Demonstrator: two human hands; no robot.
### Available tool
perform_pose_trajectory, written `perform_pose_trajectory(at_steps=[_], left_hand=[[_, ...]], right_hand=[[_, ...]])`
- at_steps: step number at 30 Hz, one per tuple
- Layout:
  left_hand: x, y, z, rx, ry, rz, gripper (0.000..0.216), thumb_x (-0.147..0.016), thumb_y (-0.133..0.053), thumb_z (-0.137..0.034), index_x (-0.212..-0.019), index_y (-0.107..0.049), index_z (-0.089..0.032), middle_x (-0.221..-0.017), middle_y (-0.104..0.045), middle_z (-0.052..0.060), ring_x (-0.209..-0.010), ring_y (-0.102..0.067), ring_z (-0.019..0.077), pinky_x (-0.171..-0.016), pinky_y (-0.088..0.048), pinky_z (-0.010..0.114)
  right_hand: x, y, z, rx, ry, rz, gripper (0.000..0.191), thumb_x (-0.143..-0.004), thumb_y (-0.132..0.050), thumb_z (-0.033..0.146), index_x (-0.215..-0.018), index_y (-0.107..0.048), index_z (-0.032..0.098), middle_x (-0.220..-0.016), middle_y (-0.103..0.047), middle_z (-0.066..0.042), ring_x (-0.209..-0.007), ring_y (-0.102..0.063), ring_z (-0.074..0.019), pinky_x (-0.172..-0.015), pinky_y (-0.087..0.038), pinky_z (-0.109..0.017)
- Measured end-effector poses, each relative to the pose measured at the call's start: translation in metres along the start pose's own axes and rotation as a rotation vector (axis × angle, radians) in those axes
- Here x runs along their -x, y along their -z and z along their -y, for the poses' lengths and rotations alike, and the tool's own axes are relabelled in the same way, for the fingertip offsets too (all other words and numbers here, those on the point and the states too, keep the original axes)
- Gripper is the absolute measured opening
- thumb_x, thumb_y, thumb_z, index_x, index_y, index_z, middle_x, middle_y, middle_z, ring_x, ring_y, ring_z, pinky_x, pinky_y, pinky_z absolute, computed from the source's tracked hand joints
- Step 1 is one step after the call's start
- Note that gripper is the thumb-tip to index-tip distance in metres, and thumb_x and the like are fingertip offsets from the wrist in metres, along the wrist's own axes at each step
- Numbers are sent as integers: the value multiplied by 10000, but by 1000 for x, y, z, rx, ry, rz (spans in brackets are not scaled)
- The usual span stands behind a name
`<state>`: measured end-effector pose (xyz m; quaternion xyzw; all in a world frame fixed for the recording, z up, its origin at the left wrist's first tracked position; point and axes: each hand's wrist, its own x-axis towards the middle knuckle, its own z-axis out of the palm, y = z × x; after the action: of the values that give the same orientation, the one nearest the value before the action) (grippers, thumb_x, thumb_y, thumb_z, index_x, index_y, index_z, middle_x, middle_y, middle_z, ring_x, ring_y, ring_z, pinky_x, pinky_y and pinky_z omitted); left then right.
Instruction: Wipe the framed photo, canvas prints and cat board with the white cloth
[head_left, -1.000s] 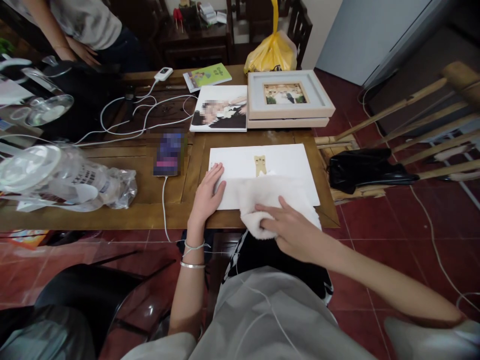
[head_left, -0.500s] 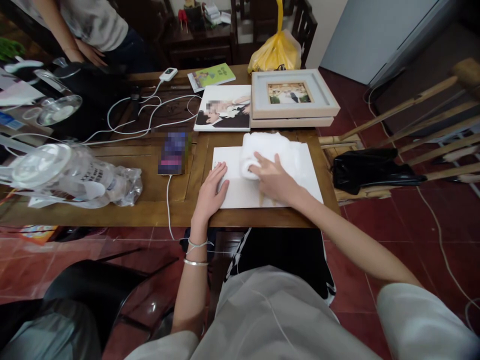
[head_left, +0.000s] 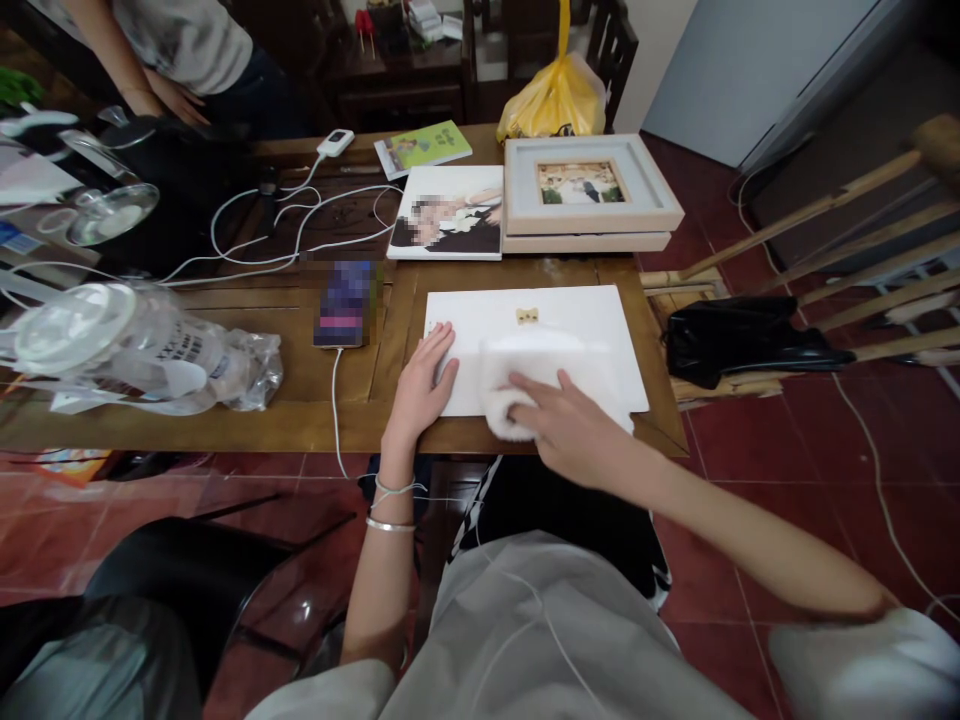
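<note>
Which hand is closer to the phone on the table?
Left. The left hand lies to the right of the phone; the right hand, on the white cloth, is farther right.

A fluffy white cloth (head_left: pixel 544 361) was held by the right hand (head_left: pixel 576 430) on a flat white rectangular board (head_left: pixel 581 311), whose left edge was touched by the left hand (head_left: pixel 424 384).

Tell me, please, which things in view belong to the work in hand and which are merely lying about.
In use:
white cloth, with the right grip on it
white board, with the left grip flat on its edge

Apparently just lying about:
phone
photo panel
stacked frames
green booklet
yellow bag
</note>
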<state>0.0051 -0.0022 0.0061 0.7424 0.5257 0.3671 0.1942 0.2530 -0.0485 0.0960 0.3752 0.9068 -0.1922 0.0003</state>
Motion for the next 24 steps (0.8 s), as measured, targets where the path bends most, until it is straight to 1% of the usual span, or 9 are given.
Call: perform_pose_trajectory(at_steps=[3, 5, 7, 9, 11, 13, 17, 20, 24], left_hand=[[0, -1, 2, -6, -2, 8, 464, -1022, -513, -307, -1462, -563, -170, -1571, -512, 138, -1516, -420, 266, -1279, -303, 544], [-1, -2, 2, -7, 5, 18, 472, -1034, -491, -327, -1473, -553, -165, -1583, -494, 140, -1525, -404, 268, -1285, -279, 553], [-1, -2, 1, 6, 18, 22, 470, -1053, -460, -361, -1477, -552, -180, -1596, -479, 127, -1533, -390, 266, -1290, -260, 558], [0, -1, -1, 51, 41, 7, 478, -1074, -418, -418, -1473, -560, -196, -1595, -485, 116, -1529, -398, 263, -1294, -258, 547], [1, 2, -5, 135, 70, -34, 515, -1089, -365, -477, -1480, -556, -203, -1582, -504, 114, -1511, -430, 257, -1291, -284, 520], [3, 6, -8, 236, 81, -87, 552, -1096, -310, -513, -1503, -533, -214, -1578, -512, 105, -1500, -447, 247, -1286, -309, 490], [6, 10, -11, 320, 43, -134, 592, -1094, -252, -555, -1527, -504, -239, -1600, -489, 74, -1518, -417, 245, -1295, -295, 480], [5, 7, -11, 217, 59, -86, 575, -1089, -299, -554, -1511, -525, -235, -1596, -488, 85, -1514, -425, 253, -1292, -298, 501], [2, 2, -8, 99, 64, -19, 507, -1092, -353, -490, -1454, -587, -223, -1584, -504, 85, -1516, -421, 248, -1294, -281, 523]], right_hand=[[-47, 18, -27, 32, -114, -37, 579, -803, -397, -27, -1327, -600, 113, -1583, -428, -271, -1430, -482, -353, -1166, -269, -712], [-77, 24, -38, 53, -173, -79, 600, -809, -380, -34, -1353, -581, 120, -1574, -441, -265, -1444, -456, -367, -1139, -270, -745], [-99, 24, -39, 85, -208, -97, 619, -820, -362, -49, -1376, -573, 125, -1561, -471, -245, -1489, -381, -385, -1120, -255, -785], [-107, 15, -29, 138, -191, -110, 606, -862, -353, -39, -1400, -573, 132, -1591, -448, -218, -1524, -305, -407, -1125, -212, -814], [-98, 0, -10, 188, -97, -114, 548, -919, -371, 11, -1400, -593, 152, -1630, -398, -195, -1532, -268, -439, -1131, -184, -828], [-77, -16, 11, 207, 33, -106, 473, -959, -406, 74, -1357, -641, 171, -1636, -388, -187, -1518, -287, -464, -1134, -199, -824], [-24, -36, 41, 167, 243, -73, 383, -962, -465, 116, -1241, -717, 189, -1572, -488, -181, -1472, -386, -455, -1125, -270, -803], [-2, -32, 42, 96, 290, -29, 389, -916, -490, 80, -1204, -727, 192, -1497, -579, -160, -1455, -435, -405, -1146, -283, -766], [-7, -11, 23, 38, 222, 22, 450, -868, -457, 36, -1219, -706, 169, -1422, -635, -185, -1388, -534, -323, -1187, -299, -652]])
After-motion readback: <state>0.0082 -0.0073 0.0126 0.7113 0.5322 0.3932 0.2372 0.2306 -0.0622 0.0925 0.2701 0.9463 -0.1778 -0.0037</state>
